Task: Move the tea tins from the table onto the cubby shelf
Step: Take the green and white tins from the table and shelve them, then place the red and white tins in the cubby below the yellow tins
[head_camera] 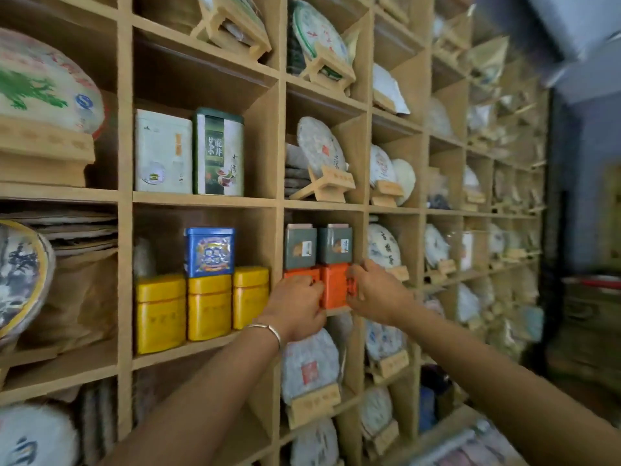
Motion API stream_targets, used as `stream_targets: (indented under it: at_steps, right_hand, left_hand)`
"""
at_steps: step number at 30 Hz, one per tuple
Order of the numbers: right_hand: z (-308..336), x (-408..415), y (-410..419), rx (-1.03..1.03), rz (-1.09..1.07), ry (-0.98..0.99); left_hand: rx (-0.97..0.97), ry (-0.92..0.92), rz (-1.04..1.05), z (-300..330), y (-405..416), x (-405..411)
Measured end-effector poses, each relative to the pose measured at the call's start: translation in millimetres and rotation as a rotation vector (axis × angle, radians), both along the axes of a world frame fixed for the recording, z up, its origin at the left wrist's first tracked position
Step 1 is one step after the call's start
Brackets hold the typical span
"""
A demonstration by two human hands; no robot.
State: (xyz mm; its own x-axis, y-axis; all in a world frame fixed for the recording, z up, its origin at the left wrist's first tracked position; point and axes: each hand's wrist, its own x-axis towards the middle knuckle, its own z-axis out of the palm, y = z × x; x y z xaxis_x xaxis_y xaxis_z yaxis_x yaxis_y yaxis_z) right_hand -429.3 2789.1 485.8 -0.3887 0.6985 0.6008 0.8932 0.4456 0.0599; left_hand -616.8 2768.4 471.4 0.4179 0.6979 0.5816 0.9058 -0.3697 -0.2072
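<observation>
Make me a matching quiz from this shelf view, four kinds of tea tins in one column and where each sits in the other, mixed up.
Things:
1. blue tin
2. yellow tins
3. grey tins
4. orange tins

Places:
A. stacked on the orange tins
B. three in a row on a cubby floor
C. under both hands, left hand and right hand
D. standing on top of the yellow tins

Pairs: 1-D, 2-B, 3-A, 4-C

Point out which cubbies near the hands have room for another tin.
Free: the cubby floor right of the green tin, and the tops of the yellow tins beside the blue tin. Crowded: the cubby where both hands press the orange tins under two grey boxes.
</observation>
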Motion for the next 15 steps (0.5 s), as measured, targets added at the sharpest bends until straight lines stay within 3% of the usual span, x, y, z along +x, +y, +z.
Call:
stream_targets:
  at_steps: [7,11,15]
  right_hand:
    - [-48,163,-104,-0.108,-0.402,0.009]
    - [-70,252,-203,-0.15,-0.659,0.073]
    - [-81,333,-312,-0.162,-0.897,0.101]
  left_hand:
    - [-0.224,-0.051,-0.307,-45,-11,143]
    - [-0.393,-0.073,-0.506,-58,-47,240]
    - [-0.427,-0.013,-0.694,-74,-99,337]
